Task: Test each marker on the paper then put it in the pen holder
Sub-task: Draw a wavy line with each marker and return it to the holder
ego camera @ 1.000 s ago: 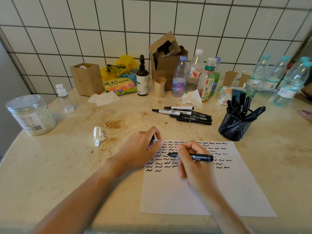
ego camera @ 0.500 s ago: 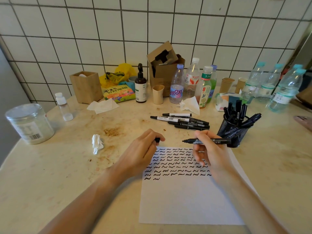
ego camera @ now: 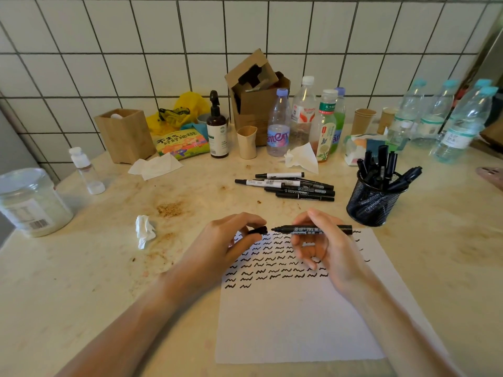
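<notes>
A white sheet of paper (ego camera: 294, 322) lies in front of me, its upper part covered with rows of black squiggles. My right hand (ego camera: 324, 251) holds an uncapped black marker (ego camera: 313, 229) level above the paper's top edge, tip pointing left. My left hand (ego camera: 228, 243) pinches the marker's black cap (ego camera: 258, 230), whose open end sits just left of the tip with a small gap between them. Several more markers (ego camera: 291, 186) lie in a pile beyond the paper. The black mesh pen holder (ego camera: 373, 202) at the right holds several markers.
A crumpled tissue (ego camera: 145, 231) and a brown stain lie left of the paper. A plastic jar (ego camera: 30, 202) stands at the far left. Bottles, paper cups, a cardboard box and a wooden box line the tiled wall behind.
My right hand lifted the marker off the paper and brought it up and left, level, toward the cap. My left hand turned the cap to face the tip.
</notes>
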